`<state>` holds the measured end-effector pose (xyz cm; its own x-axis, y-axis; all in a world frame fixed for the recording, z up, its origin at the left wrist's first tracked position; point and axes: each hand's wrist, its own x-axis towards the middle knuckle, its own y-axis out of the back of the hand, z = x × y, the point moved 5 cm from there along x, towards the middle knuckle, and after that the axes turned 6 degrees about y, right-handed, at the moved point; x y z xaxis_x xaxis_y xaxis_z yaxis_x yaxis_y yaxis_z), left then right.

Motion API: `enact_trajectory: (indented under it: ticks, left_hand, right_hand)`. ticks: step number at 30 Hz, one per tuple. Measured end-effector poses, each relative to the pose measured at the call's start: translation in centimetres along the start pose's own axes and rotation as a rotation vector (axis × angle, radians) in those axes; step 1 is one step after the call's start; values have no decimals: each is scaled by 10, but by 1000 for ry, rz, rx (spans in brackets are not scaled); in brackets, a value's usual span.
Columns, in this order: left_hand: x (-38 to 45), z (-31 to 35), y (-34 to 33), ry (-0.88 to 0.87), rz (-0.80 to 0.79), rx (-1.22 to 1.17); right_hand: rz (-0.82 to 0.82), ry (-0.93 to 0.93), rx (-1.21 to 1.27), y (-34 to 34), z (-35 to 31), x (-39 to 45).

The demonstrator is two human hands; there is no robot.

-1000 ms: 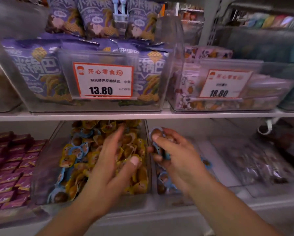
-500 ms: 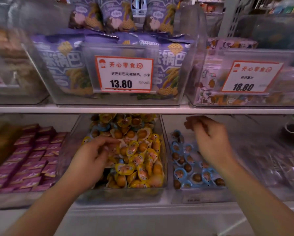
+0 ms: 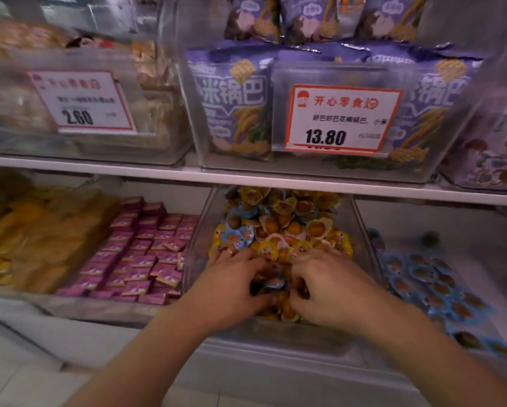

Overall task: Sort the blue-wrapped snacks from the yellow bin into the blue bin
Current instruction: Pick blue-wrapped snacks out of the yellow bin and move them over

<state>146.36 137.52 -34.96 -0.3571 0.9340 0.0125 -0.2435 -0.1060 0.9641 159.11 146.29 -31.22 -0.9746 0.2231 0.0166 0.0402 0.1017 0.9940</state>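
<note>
White store shelf (image 3: 187, 174), stocked bins.

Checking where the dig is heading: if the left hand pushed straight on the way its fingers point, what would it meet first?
Probably the blue-wrapped snacks lying on the yellow pile just beyond the left hand, in the yellow bin. Depth is hard to judge.

Both hands' fingertips are buried among the yellow-wrapped snacks in the clear plastic yellow bin (image 3: 361, 230), so their grip cannot be told. The clear bin of blue-wrapped snacks (image 3: 481, 254) is blurred and cut off at right.
</note>
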Motion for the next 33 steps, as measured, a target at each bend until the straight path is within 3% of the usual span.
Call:
enact_trajectory:
  ticks: [5,10,14,19,22,26,30,33]
  left_hand:
    - [-11,5,18,-103,281,-2]
    - [-36,-8,59,39,620,-506]
    - [-62,-37,82,144,819,-696]
    - [-67,-65,72,255,772,-813]
    - [-66,-65,70,228,719,-746]
    - [-65,-62,74,182,718,-727]
    - [-66,-63,78,171,731,-741]
    - [-69,-65,79,168,729,-752]
  right_hand:
    - [63,-2,75,-4,3,10]
    - [468,-56,336,10,12,20]
    - [334,-1,249,-5,1,52]
    - [94,94,-63,-34,-27,95]
    - [37,98,-108,-40,-30,106]
    - [131,75,-75,-41,-30,102]
    - [209,-12,107,-34,-16,94]
    - [361,-89,153,-13,-5,81]
